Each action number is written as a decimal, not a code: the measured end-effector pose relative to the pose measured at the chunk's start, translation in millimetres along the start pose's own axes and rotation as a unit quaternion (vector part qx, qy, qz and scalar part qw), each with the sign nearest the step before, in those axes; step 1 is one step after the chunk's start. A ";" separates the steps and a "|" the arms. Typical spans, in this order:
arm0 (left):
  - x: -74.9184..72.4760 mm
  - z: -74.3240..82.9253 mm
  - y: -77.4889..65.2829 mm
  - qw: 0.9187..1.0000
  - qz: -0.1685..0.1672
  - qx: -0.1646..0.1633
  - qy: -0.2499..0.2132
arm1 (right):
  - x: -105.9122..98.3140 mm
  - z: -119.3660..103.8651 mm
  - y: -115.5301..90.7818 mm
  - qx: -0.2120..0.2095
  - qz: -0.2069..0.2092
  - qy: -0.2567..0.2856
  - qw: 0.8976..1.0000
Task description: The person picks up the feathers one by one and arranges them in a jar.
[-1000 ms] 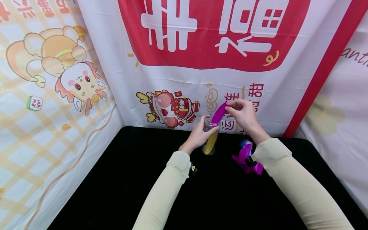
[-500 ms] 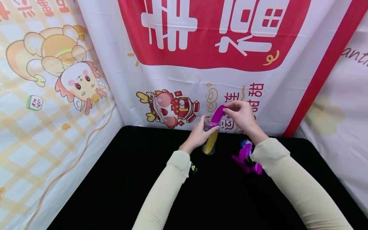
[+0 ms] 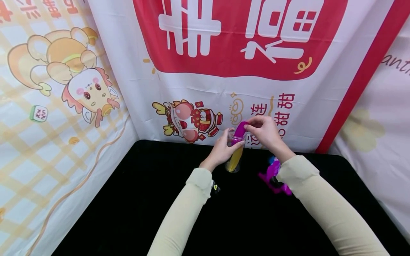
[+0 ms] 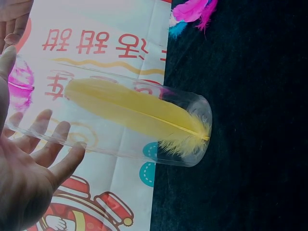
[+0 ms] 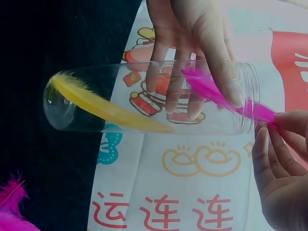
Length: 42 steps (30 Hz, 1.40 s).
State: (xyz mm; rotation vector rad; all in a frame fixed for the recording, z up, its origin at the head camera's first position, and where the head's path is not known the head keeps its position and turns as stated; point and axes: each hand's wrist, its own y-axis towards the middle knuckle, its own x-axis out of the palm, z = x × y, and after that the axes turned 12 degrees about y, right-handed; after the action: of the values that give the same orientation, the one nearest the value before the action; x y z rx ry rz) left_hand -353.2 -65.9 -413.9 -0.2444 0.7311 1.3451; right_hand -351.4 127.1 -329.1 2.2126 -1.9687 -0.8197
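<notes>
A clear, tall jar (image 5: pixel 144 126) stands on the black table, its mouth at the top. Inside it leans a yellow feather (image 4: pixel 134 108), reaching down to the base. My left hand (image 3: pixel 222 147) grips the jar near the neck, thumb on the near side. Between thumb and fingertips my right hand (image 3: pixel 266 133) pinches a magenta feather (image 5: pixel 207 89) at one end. The magenta feather passes through the mouth, its lower part inside the jar above the yellow one.
Right of the jar, partly behind the right sleeve, lies a pile of magenta and blue feathers (image 3: pixel 272 172). A printed white cloth (image 3: pixel 192 85) hangs behind the black table (image 3: pixel 160 199).
The right hand has come down and left toward the jar, pushing the magenta feather deeper through the mouth. The left hand and jar have stayed in place.
</notes>
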 end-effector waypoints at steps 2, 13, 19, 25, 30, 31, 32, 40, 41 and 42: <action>0.0 0.1 -0.1 1.000 0.001 0.002 0.003 | 0.3 -0.4 -0.4 0.001 -0.005 -0.008 1.000; 0.8 -0.9 0.7 1.000 0.010 0.011 0.020 | -1.3 -0.5 -0.6 0.003 -0.016 0.000 1.000; 1.6 -0.3 0.1 1.000 0.007 0.006 0.020 | -6.5 1.0 -3.2 0.005 -0.019 0.004 1.000; 1.7 0.1 -0.2 1.000 0.008 0.005 0.017 | -12.1 1.2 -6.9 0.012 -0.024 0.000 1.000; 2.2 0.9 0.6 1.000 0.014 0.011 0.016 | -17.7 2.5 -10.0 0.027 -0.036 -0.016 0.999; 2.4 1.0 0.9 1.000 0.016 0.012 0.016 | -18.7 2.6 -10.5 0.028 -0.038 -0.020 0.999; 2.5 1.1 1.0 1.000 0.018 0.013 0.017 | -19.8 2.6 -11.1 0.029 -0.040 -0.024 0.998; 3.3 0.4 1.9 1.000 0.015 0.009 0.006 | -25.4 7.3 -14.4 0.031 -0.032 -0.025 0.999; 3.3 0.3 1.9 1.000 0.013 0.009 0.002 | -26.1 8.0 -14.9 0.029 -0.031 -0.025 0.999; 3.3 0.0 1.9 1.000 0.012 0.010 -0.001 | -26.7 8.4 -15.2 0.028 -0.031 -0.025 0.999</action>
State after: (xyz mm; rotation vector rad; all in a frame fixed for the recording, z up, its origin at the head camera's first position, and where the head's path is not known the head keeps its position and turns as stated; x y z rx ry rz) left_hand -354.8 -62.8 -415.4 -0.2199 0.7481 1.3606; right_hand -342.3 157.3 -333.2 2.3178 -1.9779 -0.8446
